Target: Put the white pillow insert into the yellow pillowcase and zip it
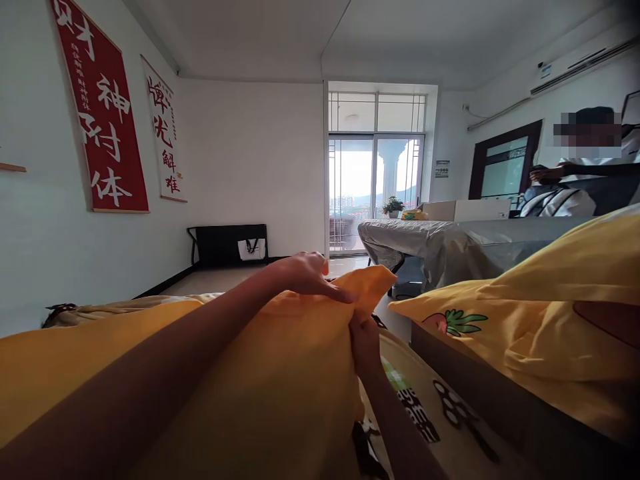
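Yellow cloth (300, 360) rises to a pointed corner, gripped by the right hand (366, 341); the left hand (309, 275), half open, lays its thumb against it. Creased vegetable-print fabric (545, 333) lies right.

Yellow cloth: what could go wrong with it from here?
1. The yellow cloth might slip near its corner: the left grip lays its thumb there, but what its fingers hold is hard to see.
2. The corner may crease or twist, since the right grip gathers the cloth just below it.
3. The printed cloth lies to the right; a wide swing of the right forearm could disturb it.
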A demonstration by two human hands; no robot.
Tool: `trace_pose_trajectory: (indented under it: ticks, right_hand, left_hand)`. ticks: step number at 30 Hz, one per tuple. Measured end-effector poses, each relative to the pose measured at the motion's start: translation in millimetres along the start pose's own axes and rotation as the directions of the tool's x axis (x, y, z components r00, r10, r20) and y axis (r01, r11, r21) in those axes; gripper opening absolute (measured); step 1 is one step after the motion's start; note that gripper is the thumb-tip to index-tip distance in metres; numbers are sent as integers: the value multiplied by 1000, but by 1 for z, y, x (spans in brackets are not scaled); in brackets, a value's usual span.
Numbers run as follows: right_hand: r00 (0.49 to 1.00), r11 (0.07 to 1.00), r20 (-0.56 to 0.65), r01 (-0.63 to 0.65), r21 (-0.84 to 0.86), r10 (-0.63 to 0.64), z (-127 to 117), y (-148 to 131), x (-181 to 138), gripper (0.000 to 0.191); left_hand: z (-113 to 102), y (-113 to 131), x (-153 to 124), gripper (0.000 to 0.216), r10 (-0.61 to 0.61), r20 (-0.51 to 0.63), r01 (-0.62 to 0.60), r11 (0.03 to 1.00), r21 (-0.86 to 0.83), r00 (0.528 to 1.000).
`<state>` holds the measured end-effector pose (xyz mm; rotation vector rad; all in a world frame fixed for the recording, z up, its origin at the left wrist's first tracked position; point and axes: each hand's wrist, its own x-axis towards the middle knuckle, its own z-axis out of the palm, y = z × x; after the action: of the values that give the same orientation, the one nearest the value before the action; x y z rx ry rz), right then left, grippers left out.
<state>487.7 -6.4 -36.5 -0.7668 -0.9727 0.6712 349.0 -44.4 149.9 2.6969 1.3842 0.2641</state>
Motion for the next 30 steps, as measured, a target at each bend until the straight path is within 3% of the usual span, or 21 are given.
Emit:
trace_pose_trajectory:
  ticks: [2, 5, 8, 10, 13, 18, 20, 21, 23, 24, 25, 26, 28, 30]
  right_hand:
    - [998, 995, 52, -33, 97, 28, 1, -3, 1, 38]
    - [994, 986, 99, -55, 155, 40, 2, -19, 3, 36]
    - [987, 996, 158, -46, 77, 33, 6, -39, 6, 39]
    - [997, 1000, 81, -5, -7, 5, 12, -46, 7, 40]
    - [998, 1000, -63, 20, 4, -20, 21, -44, 11, 42]
    - [998, 996, -66, 8, 91, -2, 27, -37, 22, 43]
    - [998, 999, 47, 31, 20, -32, 22, -42, 27, 42]
    - [985, 999, 170, 31, -29, -25, 18, -46, 30, 41]
    - [899, 992, 437, 26, -122, 30, 11, -56, 36, 40]
    - [861, 986, 507, 45, -159, 42, 9, -60, 38, 39]
    - [860, 979, 510, 90, -183, 17, 9, -64, 39, 38]
    - [893, 968, 447, 156, -196, -53, 10, -66, 40, 36]
    - [943, 932, 231, 289, -219, -238, 18, -67, 38, 32]
    - [939, 915, 97, 343, -215, -329, 29, -62, 36, 32]
  left_hand:
    - [3, -11, -5, 31, -4, 18, 4, 1000, 15, 1000]
    - [17, -21, -2, 26, 111, -89, -117, 991, -61, 990]
    - [25, -23, 2, 34, 157, -171, -174, 981, -88, 973]
    - [22, -22, -4, 41, 119, -149, -138, 983, -124, 982]
    - [8, -25, -32, 48, 44, -41, -48, 995, -93, 998]
    - [-5, -48, -103, 32, -58, -11, 59, 992, 111, 998]
    - [-2, -63, -123, 29, -124, -57, 131, 981, 141, 991]
    - [1, -70, -129, 31, -149, -88, 162, 974, 157, 985]
    - [9, -83, -136, 33, -196, -177, 230, 952, 202, 964]
    - [13, -89, -137, 30, -214, -234, 267, 936, 231, 949]
    - [16, -94, -137, 28, -224, -294, 301, 921, 247, 929]
    - [19, -98, -137, 27, -231, -353, 326, 914, 241, 907]
    - [21, -105, -136, 27, -229, -424, 324, 931, 166, 876]
    - [19, -112, -137, 31, -226, -459, 278, 959, 49, 859]
